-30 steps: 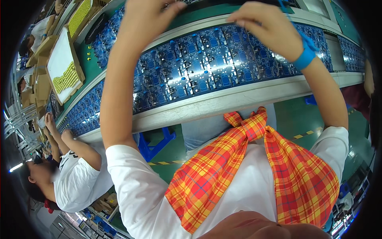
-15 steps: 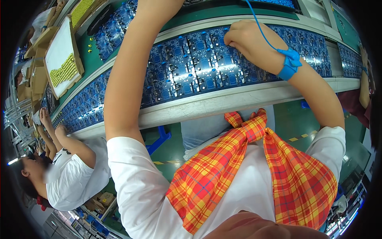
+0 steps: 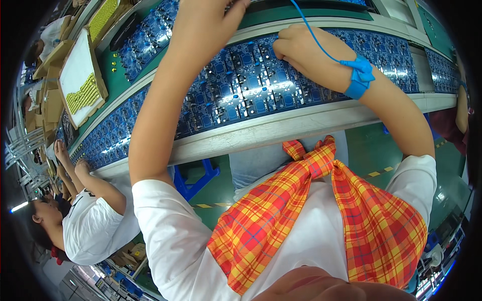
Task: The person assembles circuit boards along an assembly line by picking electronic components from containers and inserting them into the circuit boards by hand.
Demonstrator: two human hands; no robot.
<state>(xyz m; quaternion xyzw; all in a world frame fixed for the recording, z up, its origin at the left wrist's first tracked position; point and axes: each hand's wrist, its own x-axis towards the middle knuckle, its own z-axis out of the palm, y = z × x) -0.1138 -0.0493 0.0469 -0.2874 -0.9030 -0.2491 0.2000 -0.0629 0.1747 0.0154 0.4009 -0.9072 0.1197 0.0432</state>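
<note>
Blue circuit boards [image 3: 261,83] dotted with small blue and dark components lie in a long row on the rail-edged line across my front. Over their far edge, my right hand [image 3: 310,47] is closed, knuckles up and fingertips curled down at a board. Whatever sits between those fingertips is too small or hidden. A blue wrist strap [image 3: 359,83] with a coiling blue cord circles that wrist. My left hand [image 3: 208,15] reaches past the line to the top edge of the picture. Its thumb shows beside the dark far rim, while the other fingers are mostly cut off.
The pale metal rail [image 3: 261,123] runs along the near side. More blue boards [image 3: 145,45] lie on the green far surface, beside a cardboard tray [image 3: 83,80] of yellow parts. At left, a co-worker in a white shirt [image 3: 95,226] works at the line; another person's arm [image 3: 462,110] shows far right.
My left hand has come back and rightward a little, so its thumb now shows. The right hand has shifted slightly left and stays curled over the boards.
</note>
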